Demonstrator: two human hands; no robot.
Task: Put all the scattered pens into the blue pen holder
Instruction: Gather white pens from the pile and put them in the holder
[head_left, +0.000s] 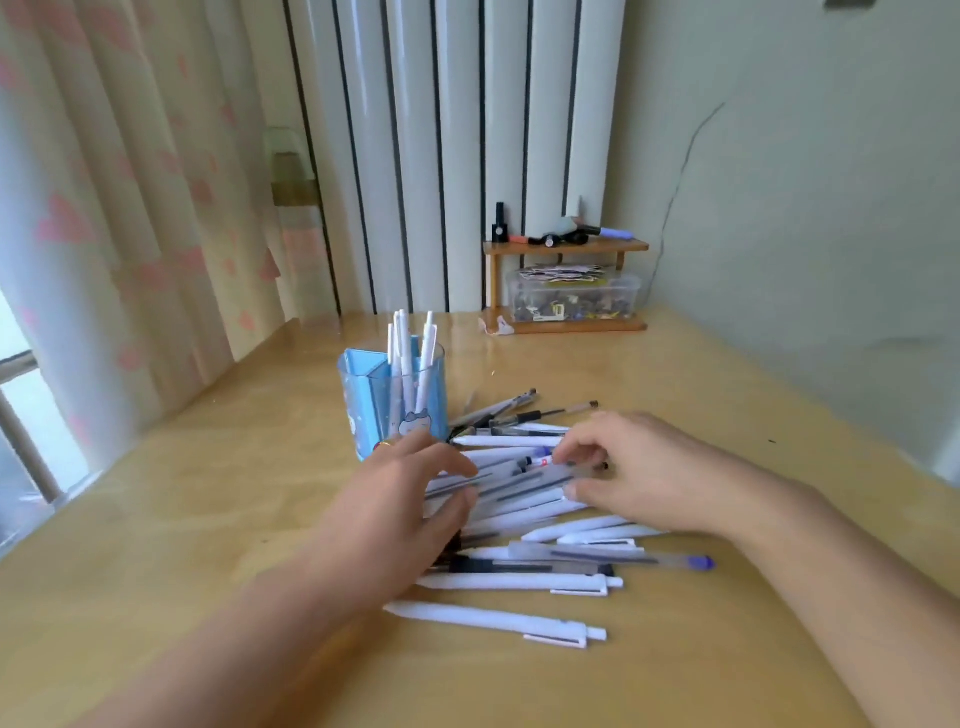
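Pale green walls, a white radiator and a curtain with pink hearts stand behind a wooden table (727, 415), which fills the lower part of the view. Far beyond the right hand, against the wall, a small wooden shelf (566, 247) carries some small objects over a clear plastic box (574, 296).

Just beyond the left hand (400, 499) stands the blue pen holder (374, 405), upright, with a few white pens (410, 353) already inside. Between and under both hands lies the pile of scattered pens (519, 519), mostly white ones, some clear or dark, lying almost parallel and partly on top of each other. Nearest to the person, below both hands, one white pen (493, 621) lies apart from the others.

The left hand rests flat on the left end of the pile, fingers spread and slightly bent, not closed around anything I can see. The right hand (639, 478) is curled over the right side of the pile, thumb and fingers close together around some pens, but I cannot tell whether they really hold them.

I judge the pens to be light, stiff and smooth, so they will roll and slip easily on this shiny table. It seems best to pinch a few at the middle of the barrels, or press the bundle from both ends. Most of the task is not yet done.
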